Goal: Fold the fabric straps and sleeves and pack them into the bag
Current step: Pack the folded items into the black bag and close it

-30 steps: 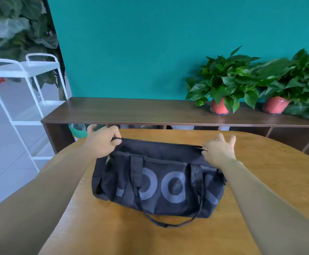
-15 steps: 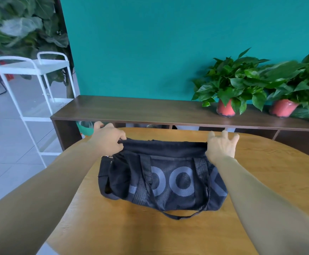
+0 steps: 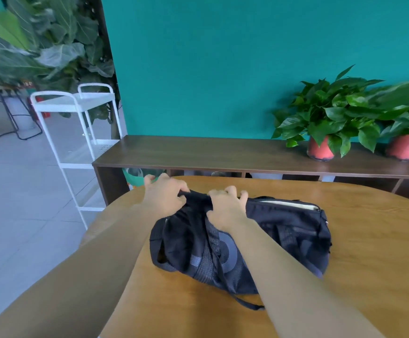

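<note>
A black duffel bag (image 3: pixel 293 235) with grey lettering lies on the round wooden table (image 3: pixel 374 252). My left hand (image 3: pixel 165 197) grips the bag's top edge at its left end. My right hand (image 3: pixel 226 207) is close beside it, fingers curled on the top of the bag near the zipper. To the right of my right hand the zipper gapes, and pale fabric (image 3: pixel 286 204) shows inside. A carry strap (image 3: pixel 247 304) trails off the bag's front onto the table. My right forearm hides part of the bag's front.
A dark wooden bench shelf (image 3: pixel 210 152) runs behind the table along the teal wall, with two potted plants (image 3: pixel 325 123) at its right. A white metal cart (image 3: pixel 76 106) stands to the left on the tiled floor.
My right hand has travelled left along the top of the bag, from its right end to just beside my left hand, and the zipper now gapes open behind it. My view has shifted left.
</note>
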